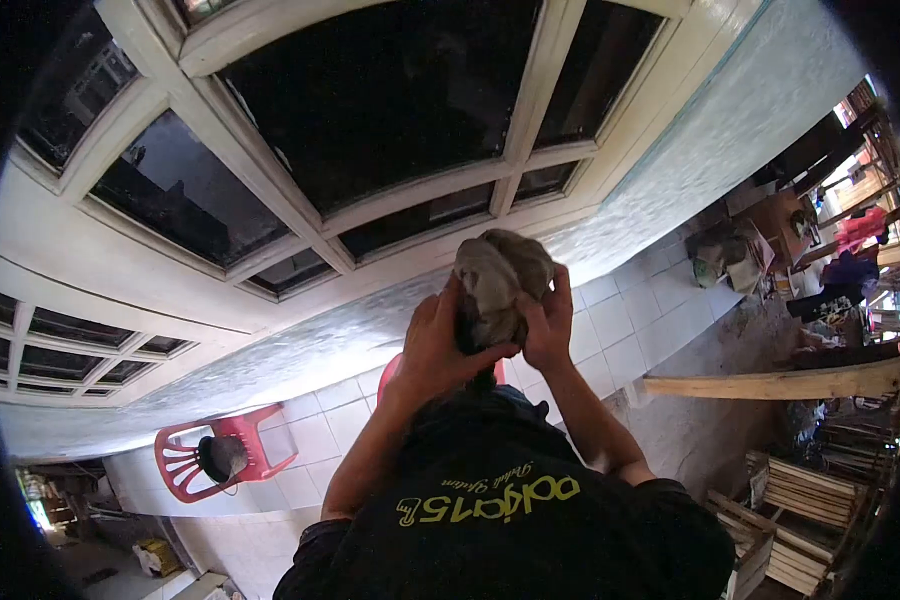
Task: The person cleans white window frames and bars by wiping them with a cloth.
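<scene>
Left hand (440,345): closed around the lower left of one crumpled grey cloth wad (498,272), with the thumb laid across the front and the fingers wrapped behind. Right hand (550,322): closed on the right side of the same wad, fingers curled over its edge. Count: two hands, one wad, and the wad is bunched between them and touched by both. It is held up in front of the chest, above the black shirt with yellow lettering (510,520). It is seen against the pale speckled wall (300,335), just under the window sill.

One red edge (390,368) is partly seen behind the left hand; what it belongs to cannot be told. Further left, one red plastic chair (185,465) is stood on the white tiled floor (620,320), and one dark grey bundle (222,455) is laid on its seat.

One large white-framed window with dark panes (370,110) is spread across the upper view. One louvred window (70,355) is set at the left.

To the right, one long pale wooden plank (770,384) is laid level, well apart from the hands. Slatted wooden crates (800,495) are stacked below it; their number cannot be told. The clutter at the far right is too small to identify.
</scene>
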Demonstrator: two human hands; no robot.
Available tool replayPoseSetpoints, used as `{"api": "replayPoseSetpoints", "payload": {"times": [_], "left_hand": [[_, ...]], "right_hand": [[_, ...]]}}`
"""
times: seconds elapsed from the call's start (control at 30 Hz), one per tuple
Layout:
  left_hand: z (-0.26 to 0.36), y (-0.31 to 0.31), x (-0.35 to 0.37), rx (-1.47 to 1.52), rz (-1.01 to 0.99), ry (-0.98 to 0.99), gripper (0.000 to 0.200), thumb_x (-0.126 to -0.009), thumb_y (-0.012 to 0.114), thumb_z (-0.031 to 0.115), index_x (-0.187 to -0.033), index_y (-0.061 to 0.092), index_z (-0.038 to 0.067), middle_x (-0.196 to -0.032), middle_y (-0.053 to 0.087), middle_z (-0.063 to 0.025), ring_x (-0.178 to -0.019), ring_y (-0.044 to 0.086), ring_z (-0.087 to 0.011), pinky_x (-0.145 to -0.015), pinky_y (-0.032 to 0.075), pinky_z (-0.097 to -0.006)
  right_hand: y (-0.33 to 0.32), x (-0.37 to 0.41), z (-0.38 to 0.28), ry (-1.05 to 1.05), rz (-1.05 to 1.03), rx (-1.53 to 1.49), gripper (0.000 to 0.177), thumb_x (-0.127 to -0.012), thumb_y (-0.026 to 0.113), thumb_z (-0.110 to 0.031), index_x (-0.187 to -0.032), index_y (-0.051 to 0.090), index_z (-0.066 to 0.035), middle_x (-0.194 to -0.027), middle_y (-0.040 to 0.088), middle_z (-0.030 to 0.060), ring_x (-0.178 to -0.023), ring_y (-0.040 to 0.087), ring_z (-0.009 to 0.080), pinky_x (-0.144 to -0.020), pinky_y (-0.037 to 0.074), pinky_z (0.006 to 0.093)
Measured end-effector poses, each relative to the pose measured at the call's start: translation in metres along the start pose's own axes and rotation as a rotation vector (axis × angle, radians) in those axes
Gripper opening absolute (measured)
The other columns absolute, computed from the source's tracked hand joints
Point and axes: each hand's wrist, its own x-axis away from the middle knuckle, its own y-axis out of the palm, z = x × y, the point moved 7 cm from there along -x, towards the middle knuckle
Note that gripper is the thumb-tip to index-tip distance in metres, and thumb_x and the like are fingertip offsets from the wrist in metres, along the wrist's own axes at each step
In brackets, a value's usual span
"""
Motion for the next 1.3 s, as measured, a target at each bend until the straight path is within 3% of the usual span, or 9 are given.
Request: {"api": "replayPoseSetpoints", "payload": {"times": [0.1,0.27,0.33,0.47,0.5,0.6,0.87,1.0,1.3], "left_hand": [[-0.012,0.007,-0.003,-0.017,-0.007,-0.077,0.097,-0.063,0.077,0.035,-0.135,0.024,-0.004,-0.095,0.062,-0.0255,-0.087,0.062,-0.0415,-0.074,0.050,-0.0460],[-0.030,0.015,0.000,-0.093,-0.036,-0.096,0.090,-0.066,0.072,0.038,-0.135,0.028,0.000,-0.105,0.061,-0.0235,-0.094,0.060,-0.0391,-0.080,0.050,-0.0447],[-0.024,0.010,-0.001,-0.074,-0.045,-0.164,0.078,-0.067,0.070,0.038,-0.129,0.038,0.002,-0.106,0.061,-0.0225,-0.096,0.060,-0.0388,-0.081,0.049,-0.0443],[-0.010,0.011,-0.005,-0.176,0.014,0.056,0.079,-0.065,0.071,0.032,-0.130,0.037,0.003,-0.101,0.060,-0.0211,-0.088,0.061,-0.0396,-0.075,0.049,-0.0461],[-0.001,0.008,-0.007,-0.222,0.026,0.107,0.080,-0.065,0.071,0.031,-0.131,0.036,0.003,-0.101,0.060,-0.0210,-0.086,0.061,-0.0401,-0.073,0.049,-0.0466],[0.017,0.004,-0.010,-0.230,-0.014,0.138,0.082,-0.065,0.072,0.030,-0.134,0.033,0.005,-0.104,0.056,-0.0214,-0.084,0.059,-0.0413,-0.070,0.049,-0.0474],[0.061,-0.024,-0.007,0.273,-0.044,0.275,0.095,-0.071,0.078,0.030,-0.142,0.018,0.009,-0.128,0.043,-0.0190,-0.113,0.050,-0.0340,-0.094,0.042,-0.0452],[0.058,-0.013,-0.004,0.309,-0.101,0.228,0.079,-0.076,0.075,0.024,-0.138,0.030,0.006,-0.130,0.041,-0.0202,-0.120,0.043,-0.0312,-0.100,0.036,-0.0396],[0.077,-0.020,0.001,0.309,-0.127,0.283,0.074,-0.081,0.069,0.026,-0.140,0.027,0.008,-0.139,0.034,-0.0187,-0.127,0.037,-0.0302,-0.104,0.032,-0.0424]], "right_hand": [[0.000,0.003,0.004,0.052,-0.044,-0.016,0.041,-0.085,0.052,-0.006,-0.120,0.031,-0.001,-0.110,0.051,0.0172,-0.103,0.052,0.0213,-0.088,0.043,0.0337],[0.007,0.006,0.002,0.152,-0.128,0.066,0.069,-0.080,0.059,-0.008,-0.133,0.014,-0.003,-0.122,0.045,0.0179,-0.116,0.045,0.0256,-0.099,0.037,0.0374],[0.021,0.002,-0.014,0.028,-0.228,0.128,0.084,-0.076,0.068,-0.011,-0.134,0.008,-0.002,-0.129,0.037,0.0198,-0.121,0.040,0.0282,-0.103,0.032,0.0399],[0.044,0.003,-0.064,-0.409,-0.097,0.945,0.098,-0.066,0.081,-0.038,-0.132,0.019,0.001,-0.127,0.034,0.0262,-0.119,0.043,0.0331,-0.096,0.039,0.0430],[0.048,0.001,-0.080,-0.470,-0.027,0.855,0.083,-0.069,0.079,-0.019,-0.130,0.025,0.000,-0.125,0.038,0.0186,-0.118,0.041,0.0258,-0.097,0.038,0.0398],[0.034,-0.008,-0.050,-0.223,-0.117,0.394,0.078,-0.070,0.078,-0.014,-0.129,0.027,0.000,-0.121,0.043,0.0165,-0.115,0.045,0.0232,-0.095,0.040,0.0374],[0.007,-0.033,-0.094,-0.308,0.096,-0.022,0.054,-0.084,0.061,-0.007,-0.129,0.031,-0.002,-0.115,0.050,0.0144,-0.100,0.055,0.0239,-0.083,0.049,0.0371],[0.003,-0.044,-0.077,-0.053,0.148,-0.425,0.037,-0.094,0.049,-0.028,-0.121,0.042,-0.004,-0.100,0.057,0.0118,-0.083,0.059,0.0215,-0.071,0.052,0.0354],[0.005,-0.060,-0.092,0.065,0.151,-0.514,0.061,-0.089,0.038,-0.060,-0.121,0.043,-0.007,-0.097,0.055,0.0078,-0.082,0.056,0.0214,-0.071,0.050,0.0366]]}}
